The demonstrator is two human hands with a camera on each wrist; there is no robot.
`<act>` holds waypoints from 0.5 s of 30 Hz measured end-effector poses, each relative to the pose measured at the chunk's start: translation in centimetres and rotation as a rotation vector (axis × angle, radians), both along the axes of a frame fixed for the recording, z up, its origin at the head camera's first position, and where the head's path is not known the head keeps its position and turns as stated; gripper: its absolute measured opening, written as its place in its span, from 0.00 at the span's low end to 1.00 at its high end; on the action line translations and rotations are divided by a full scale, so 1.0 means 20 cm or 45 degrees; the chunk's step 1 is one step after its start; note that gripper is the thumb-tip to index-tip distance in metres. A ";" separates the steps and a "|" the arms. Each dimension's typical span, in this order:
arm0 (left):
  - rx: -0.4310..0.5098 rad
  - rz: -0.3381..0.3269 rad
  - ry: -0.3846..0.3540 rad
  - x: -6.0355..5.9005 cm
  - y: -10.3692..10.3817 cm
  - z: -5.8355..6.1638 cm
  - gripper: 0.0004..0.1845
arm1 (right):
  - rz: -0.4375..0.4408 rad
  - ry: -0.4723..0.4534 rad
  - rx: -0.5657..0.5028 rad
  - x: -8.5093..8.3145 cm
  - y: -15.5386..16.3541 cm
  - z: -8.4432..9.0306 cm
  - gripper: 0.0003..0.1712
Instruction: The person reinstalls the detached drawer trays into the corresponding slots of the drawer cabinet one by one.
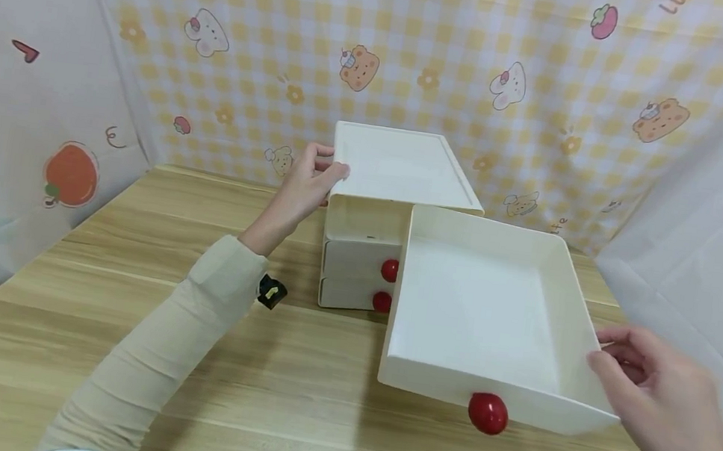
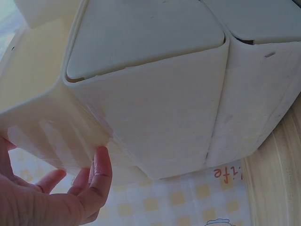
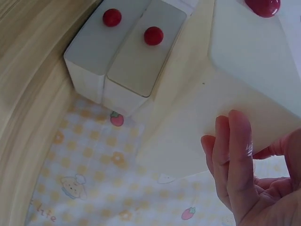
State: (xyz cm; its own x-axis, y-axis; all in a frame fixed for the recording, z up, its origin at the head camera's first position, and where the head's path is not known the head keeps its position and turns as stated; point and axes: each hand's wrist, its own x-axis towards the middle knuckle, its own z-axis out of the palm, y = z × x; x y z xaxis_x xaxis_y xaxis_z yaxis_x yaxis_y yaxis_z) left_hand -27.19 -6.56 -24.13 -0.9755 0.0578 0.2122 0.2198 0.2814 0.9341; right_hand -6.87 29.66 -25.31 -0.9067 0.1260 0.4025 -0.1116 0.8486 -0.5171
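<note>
A white plastic drawer cabinet (image 1: 403,163) stands on the table with its top slot hollow. Two lower drawers (image 1: 357,261) with red round knobs sit pushed in. My left hand (image 1: 313,178) is at the cabinet's upper left edge, thumb on the top, fingertips touching the side wall in the left wrist view. My right hand (image 1: 659,397) grips the right wall of a pulled-out white drawer (image 1: 472,314), which has a red knob (image 1: 488,413) on its front. This drawer is raised off the table, slightly tilted, in front and right of the cabinet; nothing lies inside it.
The wooden table (image 1: 231,405) extends around the cabinet. Behind it hangs a yellow checked cloth (image 1: 424,45) with cartoon prints, and white cloth walls stand at both sides. A black device (image 1: 272,291) shows beside the left wrist.
</note>
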 end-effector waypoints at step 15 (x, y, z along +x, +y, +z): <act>0.018 -0.015 0.022 0.00 0.00 0.00 0.29 | 0.047 0.051 0.037 -0.04 -0.16 0.02 0.08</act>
